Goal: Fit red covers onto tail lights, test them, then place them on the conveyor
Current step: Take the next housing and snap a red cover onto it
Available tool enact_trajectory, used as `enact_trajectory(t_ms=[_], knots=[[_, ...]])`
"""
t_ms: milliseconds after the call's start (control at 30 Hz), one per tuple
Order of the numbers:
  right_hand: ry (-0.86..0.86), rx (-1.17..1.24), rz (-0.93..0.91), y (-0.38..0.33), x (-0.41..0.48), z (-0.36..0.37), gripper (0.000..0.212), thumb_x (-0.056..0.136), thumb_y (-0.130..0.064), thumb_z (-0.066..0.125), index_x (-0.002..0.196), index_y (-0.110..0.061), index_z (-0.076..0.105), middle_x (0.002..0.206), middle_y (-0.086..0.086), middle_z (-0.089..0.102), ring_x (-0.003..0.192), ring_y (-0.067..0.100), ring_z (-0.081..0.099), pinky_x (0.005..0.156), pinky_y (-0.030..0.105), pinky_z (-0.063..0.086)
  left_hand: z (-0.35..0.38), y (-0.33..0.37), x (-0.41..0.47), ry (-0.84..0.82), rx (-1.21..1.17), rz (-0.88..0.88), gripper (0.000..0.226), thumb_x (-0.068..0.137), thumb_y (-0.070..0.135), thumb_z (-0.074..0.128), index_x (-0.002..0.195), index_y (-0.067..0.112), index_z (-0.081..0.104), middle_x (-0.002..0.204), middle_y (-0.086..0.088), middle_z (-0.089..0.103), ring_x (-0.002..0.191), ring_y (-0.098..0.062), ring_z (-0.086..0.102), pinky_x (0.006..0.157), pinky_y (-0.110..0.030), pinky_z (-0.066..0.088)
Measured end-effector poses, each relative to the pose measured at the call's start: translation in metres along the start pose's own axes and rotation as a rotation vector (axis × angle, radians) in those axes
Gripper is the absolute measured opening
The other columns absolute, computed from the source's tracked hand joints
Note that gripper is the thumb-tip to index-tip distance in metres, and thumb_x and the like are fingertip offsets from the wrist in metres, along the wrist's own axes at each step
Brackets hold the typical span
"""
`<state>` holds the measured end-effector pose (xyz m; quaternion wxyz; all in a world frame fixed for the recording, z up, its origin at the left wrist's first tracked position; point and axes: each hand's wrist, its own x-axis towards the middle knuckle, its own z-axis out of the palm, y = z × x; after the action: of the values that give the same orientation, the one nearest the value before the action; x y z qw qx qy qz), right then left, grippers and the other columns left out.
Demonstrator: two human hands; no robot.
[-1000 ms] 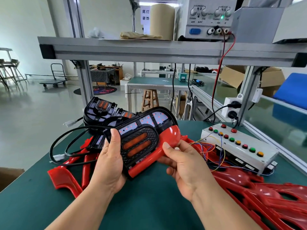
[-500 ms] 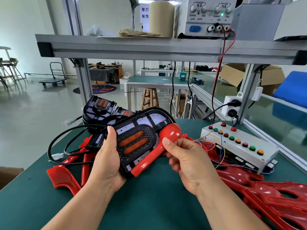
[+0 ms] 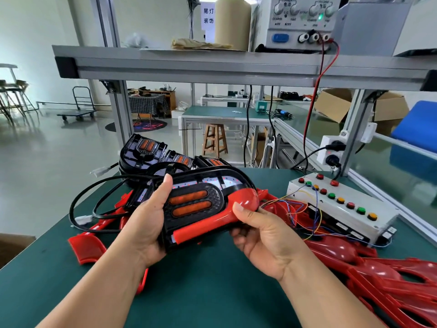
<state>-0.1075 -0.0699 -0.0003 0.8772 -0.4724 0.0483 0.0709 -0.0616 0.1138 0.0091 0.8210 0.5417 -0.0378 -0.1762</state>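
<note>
Sign [image 3: 208, 16] reads 尾灯 装饰. A black, orange-lensed tail light [image 3: 196, 202] — left hand [image 3: 146, 223] grips it, right hand [image 3: 267, 235] pinches its red cover [image 3: 244, 197].

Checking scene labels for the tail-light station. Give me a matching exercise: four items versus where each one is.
Items:
1 tail light
2 red cover
3 button box
4 power supply

Places:
A on the upper shelf
B gripped by the left hand
C on the table, right side
D pinched by the right hand

Pairs: 1-B, 2-D, 3-C, 4-A
</note>
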Motion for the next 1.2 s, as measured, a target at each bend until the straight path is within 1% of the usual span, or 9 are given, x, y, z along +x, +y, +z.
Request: enact_trajectory(t_ms=[100, 167, 233, 333, 500, 667, 900, 1033, 1200], knots=[[0.083, 0.134, 0.029, 0.003, 0.002, 0.002, 0.028, 0.058, -0.017, 0.078, 0.083, -0.012, 0.066, 0.067, 0.003, 0.063, 0.047, 0.012, 0.050, 0.039, 0.017, 0.040, -0.001, 0.001, -0.002, 0.007, -0.039, 0.247, 0.087, 0.069, 0.063, 0.073, 0.143, 0.040, 0.035, 0.119, -0.010, 0.070, 0.101, -0.035, 0.070, 0.070, -0.057, 0.058], [0.141, 0.211, 0.022, 0.004, 0.004, 0.002, 0.023, 0.059, -0.019, 0.078, 0.079, -0.011, 0.068, 0.065, 0.004, 0.061, 0.047, 0.012, 0.048, 0.038, 0.017, 0.041, -0.002, 0.002, -0.008, -0.056, 0.164, 0.364, 0.077, 0.060, 0.064, 0.082, 0.126, 0.052, 0.046, 0.122, -0.001, 0.067, 0.104, -0.029, 0.069, 0.072, -0.048, 0.059], [0.174, 0.244, 0.000, 0.005, 0.005, 0.001, 0.022, 0.063, -0.020, 0.078, 0.080, -0.010, 0.069, 0.064, 0.004, 0.059, 0.047, 0.011, 0.047, 0.039, 0.016, 0.041, -0.002, -0.002, -0.012, -0.125, 0.534, 0.348, 0.069, 0.053, 0.070, 0.082, 0.112, 0.044, 0.059, 0.130, -0.001, 0.059, 0.125, -0.029, 0.056, 0.094, -0.048, 0.052], [0.162, 0.214, -0.033, 0.007, 0.006, 0.001, 0.031, 0.065, -0.022, 0.077, 0.092, -0.011, 0.066, 0.065, 0.002, 0.061, 0.046, 0.009, 0.049, 0.040, 0.016, 0.042, -0.003, -0.008, -0.007, 0.072, 1.027, 0.458, 0.048, 0.057, 0.074, 0.065, 0.095, 0.044, 0.064, 0.130, 0.008, 0.047, 0.142, -0.021, 0.031, 0.109, -0.034, 0.031], [0.029, 0.141, -0.016, 0.000, 0.003, -0.005, 0.042, 0.064, -0.031, 0.077, 0.100, -0.012, 0.066, 0.070, 0.005, 0.065, 0.052, 0.013, 0.058, 0.044, 0.020, 0.044, -0.009, -0.001, -0.002, 0.158, 0.918, 0.602, 0.032, 0.066, 0.067, 0.073, 0.088, 0.045, 0.069, 0.113, 0.024, 0.054, 0.117, -0.005, 0.053, 0.105, -0.041, 0.042], [-0.008, 0.042, -0.007, -0.008, 0.002, -0.013, 0.030, 0.070, -0.045, 0.068, 0.073, -0.017, 0.077, 0.067, 0.006, 0.068, 0.054, 0.015, 0.063, 0.044, 0.020, 0.042, -0.016, 0.001, 0.000, 0.095, 0.807, 0.559, 0.046, 0.062, 0.068, 0.069, 0.098, 0.039, 0.070, 0.103, 0.006, 0.068, 0.120, -0.029, 0.058, 0.099, -0.053, 0.048], [-0.007, 0.073, -0.003, -0.002, 0.004, -0.016, 0.042, 0.070, -0.052, 0.067, 0.083, -0.013, 0.077, 0.073, 0.010, 0.069, 0.057, 0.019, 0.066, 0.043, 0.021, 0.046, -0.016, 0.004, -0.003, 0.084, 0.914, 0.576, 0.030, 0.066, 0.056, 0.072, 0.093, 0.043, 0.070, 0.106, 0.006, 0.068, 0.126, -0.033, 0.054, 0.103, -0.053, 0.044], [0.003, 0.075, -0.004, 0.001, 0.007, -0.016, 0.045, 0.066, -0.053, 0.069, 0.085, -0.013, 0.076, 0.076, 0.011, 0.070, 0.056, 0.020, 0.066, 0.042, 0.021, 0.047, -0.010, 0.006, -0.009, 0.169, 1.097, 0.641, 0.020, 0.071, 0.045, 0.074, 0.087, 0.054, 0.068, 0.133, 0.015, 0.050, 0.140, -0.003, 0.033, 0.107, -0.020, 0.027], [0.050, 0.073, 0.015, 0.004, 0.009, -0.016, 0.057, 0.066, -0.070, 0.060, 0.079, -0.017, 0.079, 0.079, 0.009, 0.071, 0.057, 0.021, 0.066, 0.040, 0.017, 0.041, -0.010, 0.012, -0.012, 0.126, 1.229, 0.725, 0.032, 0.074, 0.030, 0.081, 0.077, 0.058, 0.065, 0.131, 0.022, 0.038, 0.122, 0.030, 0.022, 0.093, 0.005, 0.019]])
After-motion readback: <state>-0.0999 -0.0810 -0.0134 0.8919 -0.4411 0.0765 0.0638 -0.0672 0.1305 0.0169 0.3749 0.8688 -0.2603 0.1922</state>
